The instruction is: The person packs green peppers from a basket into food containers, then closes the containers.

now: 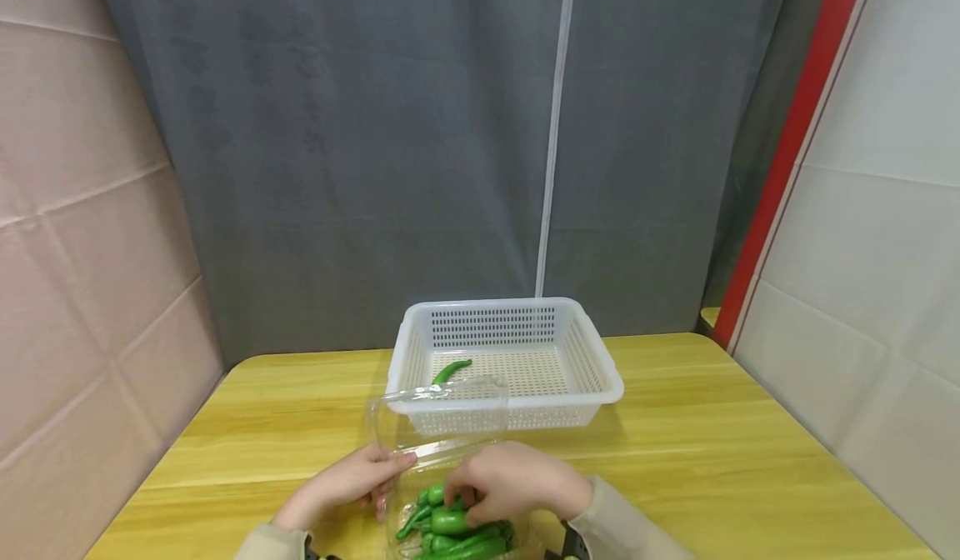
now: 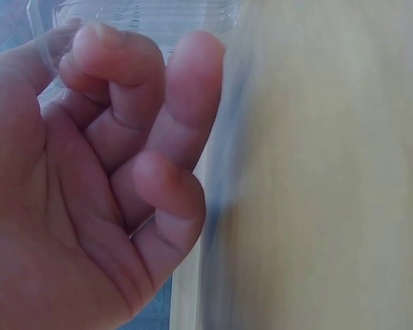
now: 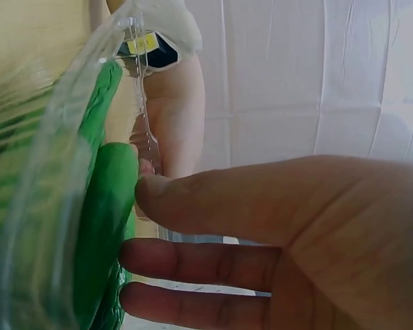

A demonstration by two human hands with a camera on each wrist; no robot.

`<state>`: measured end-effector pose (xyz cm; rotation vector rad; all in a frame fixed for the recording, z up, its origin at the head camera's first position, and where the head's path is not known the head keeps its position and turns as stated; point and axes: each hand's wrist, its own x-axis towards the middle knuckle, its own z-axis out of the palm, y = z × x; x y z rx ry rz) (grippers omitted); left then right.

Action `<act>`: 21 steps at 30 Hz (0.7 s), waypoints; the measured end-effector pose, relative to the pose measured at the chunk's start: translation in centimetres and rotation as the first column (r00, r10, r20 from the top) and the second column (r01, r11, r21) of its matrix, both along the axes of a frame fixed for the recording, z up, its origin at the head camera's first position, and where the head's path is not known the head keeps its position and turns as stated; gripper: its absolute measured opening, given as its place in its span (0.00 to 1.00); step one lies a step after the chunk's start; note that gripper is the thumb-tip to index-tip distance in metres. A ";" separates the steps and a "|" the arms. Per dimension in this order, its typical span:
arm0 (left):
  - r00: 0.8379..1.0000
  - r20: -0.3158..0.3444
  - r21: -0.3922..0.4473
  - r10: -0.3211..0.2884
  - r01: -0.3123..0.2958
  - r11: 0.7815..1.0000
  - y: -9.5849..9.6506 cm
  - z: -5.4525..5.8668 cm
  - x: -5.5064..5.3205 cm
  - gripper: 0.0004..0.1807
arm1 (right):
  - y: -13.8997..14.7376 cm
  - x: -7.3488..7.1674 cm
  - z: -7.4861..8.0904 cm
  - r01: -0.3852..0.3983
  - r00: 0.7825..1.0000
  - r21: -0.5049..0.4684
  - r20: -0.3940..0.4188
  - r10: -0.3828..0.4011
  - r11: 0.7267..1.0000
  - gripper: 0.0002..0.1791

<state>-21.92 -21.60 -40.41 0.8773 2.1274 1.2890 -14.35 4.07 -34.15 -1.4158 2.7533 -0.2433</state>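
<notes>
My left hand (image 1: 360, 478) holds the left edge of a clear plastic clamshell box (image 1: 442, 453) near its hinge, thumb on top. In the left wrist view, the other fingers (image 2: 186, 89) of this hand (image 2: 89, 179) are bent, with bare space beside them. The box's lid stands raised at the back. Several green chili peppers (image 1: 450, 522) lie inside. Over them reaches my right hand (image 1: 517, 481), fingers pointing down. In the right wrist view, thumb and fingers of the right hand (image 3: 282, 234) are apart, their tips at a green pepper (image 3: 107, 227).
Behind the box stands a white perforated plastic basket (image 1: 510, 402) with a single green chili pepper (image 1: 452, 371) in it. Both stand on a wood-grain table (image 1: 262, 427). A grey curtain (image 1: 360, 152) hangs behind, and pale panels flank the table.
</notes>
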 end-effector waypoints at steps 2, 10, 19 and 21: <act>1.000 0.001 -0.002 0.004 -0.004 1.000 0.0 0.0 0.0 0.36 | 0.1 -0.1 0.0 0.006 1.000 0.003 0.008 -0.006 1.000 0.12; 1.000 -0.009 -0.017 0.003 -0.003 1.000 0.3 0.1 0.0 0.36 | 0.9 -0.5 0.6 0.031 0.998 -0.022 0.057 -0.030 0.999 0.13; 1.000 -0.008 -0.009 0.013 -0.013 1.000 0.1 0.0 0.2 0.35 | 3.4 -0.8 3.8 0.039 0.989 -0.012 0.147 -0.037 0.999 0.10; 1.000 -0.013 -0.012 0.016 -0.016 1.000 0.1 0.0 0.2 0.35 | 4.1 -0.9 4.8 0.035 0.993 0.004 0.116 -0.035 0.999 0.10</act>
